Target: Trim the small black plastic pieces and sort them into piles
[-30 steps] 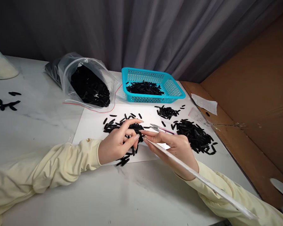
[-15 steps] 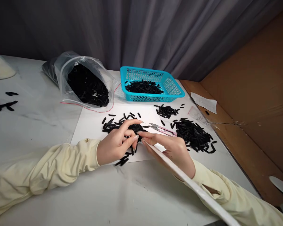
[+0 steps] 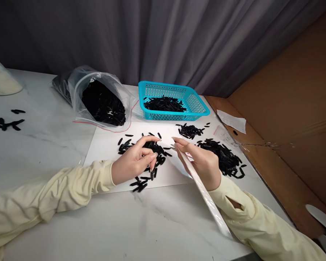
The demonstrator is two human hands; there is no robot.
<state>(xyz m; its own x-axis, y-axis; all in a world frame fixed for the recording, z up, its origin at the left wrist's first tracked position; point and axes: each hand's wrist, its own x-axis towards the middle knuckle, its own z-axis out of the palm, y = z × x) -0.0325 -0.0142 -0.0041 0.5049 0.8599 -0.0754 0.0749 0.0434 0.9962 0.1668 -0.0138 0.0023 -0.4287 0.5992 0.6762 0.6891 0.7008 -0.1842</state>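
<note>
My left hand [image 3: 136,157] hovers over a loose pile of small black pieces [image 3: 160,148] on a white sheet [image 3: 97,145]. Its thumb and forefinger are apart and the other fingers curl inward, with nothing visible between them. To the right, my right hand [image 3: 199,159] pinches the upper end of a long white strip [image 3: 206,197], which slants down to the right over the table. Pink-handled snips lie behind my right hand, mostly hidden; their tips [image 3: 173,146] show beside its fingers.
A clear zip bag [image 3: 78,85] of black pieces and a blue basket [image 3: 176,116] stand at the back. Two more black piles lie on the right [image 3: 190,131] [image 3: 220,157]. Further pieces [image 3: 5,124] are at far left, and a paper slip [image 3: 232,121] is at right.
My right hand has moved right and up, away from my left hand, and the white strip has swung steeper with it. The snips are now mostly covered. My left hand has barely moved.
</note>
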